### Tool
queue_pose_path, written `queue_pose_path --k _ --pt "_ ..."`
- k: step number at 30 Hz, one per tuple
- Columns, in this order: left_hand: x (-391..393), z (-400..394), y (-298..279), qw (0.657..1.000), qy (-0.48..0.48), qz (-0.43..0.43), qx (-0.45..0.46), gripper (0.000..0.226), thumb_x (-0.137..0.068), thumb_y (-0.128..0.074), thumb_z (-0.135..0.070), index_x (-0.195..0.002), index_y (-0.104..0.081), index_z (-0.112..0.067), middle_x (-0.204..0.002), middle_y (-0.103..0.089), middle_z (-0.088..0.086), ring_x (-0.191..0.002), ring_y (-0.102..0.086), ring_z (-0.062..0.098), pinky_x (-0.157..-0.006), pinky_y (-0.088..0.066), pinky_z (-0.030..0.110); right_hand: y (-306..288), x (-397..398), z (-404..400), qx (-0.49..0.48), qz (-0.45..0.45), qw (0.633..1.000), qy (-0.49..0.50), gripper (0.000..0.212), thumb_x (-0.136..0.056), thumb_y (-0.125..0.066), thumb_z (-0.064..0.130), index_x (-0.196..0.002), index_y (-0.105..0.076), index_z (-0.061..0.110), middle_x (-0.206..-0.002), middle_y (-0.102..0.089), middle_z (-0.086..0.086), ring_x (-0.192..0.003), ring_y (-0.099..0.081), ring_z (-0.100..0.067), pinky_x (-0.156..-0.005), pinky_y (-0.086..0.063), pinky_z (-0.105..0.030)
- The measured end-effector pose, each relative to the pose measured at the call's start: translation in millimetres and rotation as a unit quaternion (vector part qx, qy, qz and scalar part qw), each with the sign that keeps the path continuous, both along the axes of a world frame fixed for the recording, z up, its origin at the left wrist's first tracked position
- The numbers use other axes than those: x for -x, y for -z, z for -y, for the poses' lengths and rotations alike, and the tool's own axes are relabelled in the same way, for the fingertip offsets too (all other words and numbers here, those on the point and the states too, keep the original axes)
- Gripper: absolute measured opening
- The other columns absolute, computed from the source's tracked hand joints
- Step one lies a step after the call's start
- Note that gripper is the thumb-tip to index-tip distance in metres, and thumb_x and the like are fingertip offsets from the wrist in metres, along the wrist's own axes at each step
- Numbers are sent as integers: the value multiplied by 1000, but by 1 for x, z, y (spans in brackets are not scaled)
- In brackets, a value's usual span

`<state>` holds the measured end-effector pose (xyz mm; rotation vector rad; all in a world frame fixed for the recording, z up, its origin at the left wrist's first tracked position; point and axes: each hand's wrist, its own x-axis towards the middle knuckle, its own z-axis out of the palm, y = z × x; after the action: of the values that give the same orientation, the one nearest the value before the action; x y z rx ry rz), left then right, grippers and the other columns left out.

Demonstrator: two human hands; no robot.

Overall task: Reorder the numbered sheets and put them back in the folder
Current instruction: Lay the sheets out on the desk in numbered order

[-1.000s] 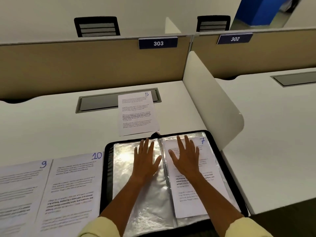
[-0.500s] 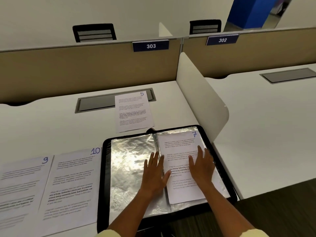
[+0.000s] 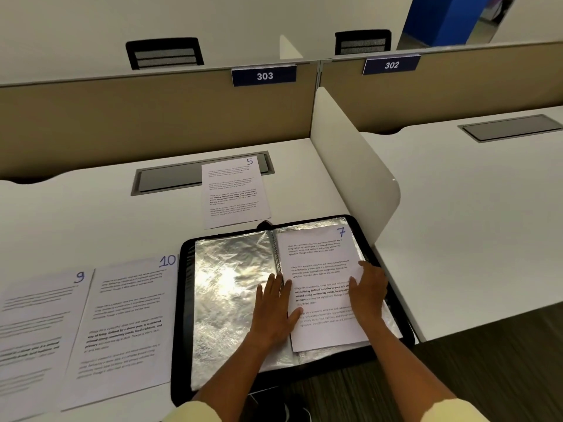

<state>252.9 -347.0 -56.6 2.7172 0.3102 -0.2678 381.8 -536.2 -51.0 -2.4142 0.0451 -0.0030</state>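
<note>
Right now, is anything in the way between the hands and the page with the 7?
No. The left hand and right hand already rest flat on sheet 7 in the open folder.

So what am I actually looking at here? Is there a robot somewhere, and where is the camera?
No robot here: these are a person's two bare hands, filmed by one wide-angle camera worn on the head, looking forward and down. That is why you see forearms reaching in from the bottom edge.

On the white desk lies an open black folder with shiny plastic sleeves. The left hand lies flat near the folder's spine, its thumb on the sheet marked 7. The right hand rests on that sheet's right side. Neither hand plainly grips anything.

Three more numbered sheets lie outside the folder: sheet 5 just behind it, and sheet 10 and sheet 9 side by side to its left. Behind is a partition with the signs 303 and 302.
</note>
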Motion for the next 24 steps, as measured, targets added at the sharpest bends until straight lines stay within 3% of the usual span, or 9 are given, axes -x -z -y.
queue_pose_path --k 6,10,15,20,24 --pt "0 2 -4 1000 -6 -5 -2 75 -100 -36 -56 -158 -4 -20 -165 11 4 -151 16 21 -121 11 43 -12 -7 5 -105 16 994 39 15 -95 -58 0 -109 -62 5 -99 -62 -9 -93 -60 -28 -77 -45 -33" --pt "-3 2 -5 1000 -7 -7 -2 76 -99 -36 -57 -157 -5 -19 -165 8 5 -151 15 22 -121 10 44 -15 -9 8 -118 34 991 45 15 -94 -63 3 -109 -67 2 -92 -67 -10 -86 -62 -26 -75 -47 -31" --pt "-5 1 -6 1000 -7 -5 -4 80 -98 -37 -61 -158 -5 -18 -165 7 6 -151 13 23 -121 8 45 -19 -6 14 -136 42 989 43 8 -96 -62 3 -93 -69 4 -81 -65 -6 -75 -62 -24 -69 -53 -34" --pt "-5 2 -10 998 -35 24 49 80 -97 -44 -57 -158 -9 -18 -165 3 5 -152 10 21 -122 6 42 -21 -5 14 -143 38 987 63 10 -98 -59 10 -99 -68 9 -91 -63 -1 -82 -60 -20 -68 -44 -28" --pt "-8 3 -14 980 -108 108 124 69 -94 -61 -42 -151 -34 -14 -160 -28 7 -149 -19 25 -120 -16 37 -22 -4 14 -185 26 980 67 10 -98 -61 14 -102 -69 8 -94 -66 -3 -86 -62 -20 -64 -43 -20"
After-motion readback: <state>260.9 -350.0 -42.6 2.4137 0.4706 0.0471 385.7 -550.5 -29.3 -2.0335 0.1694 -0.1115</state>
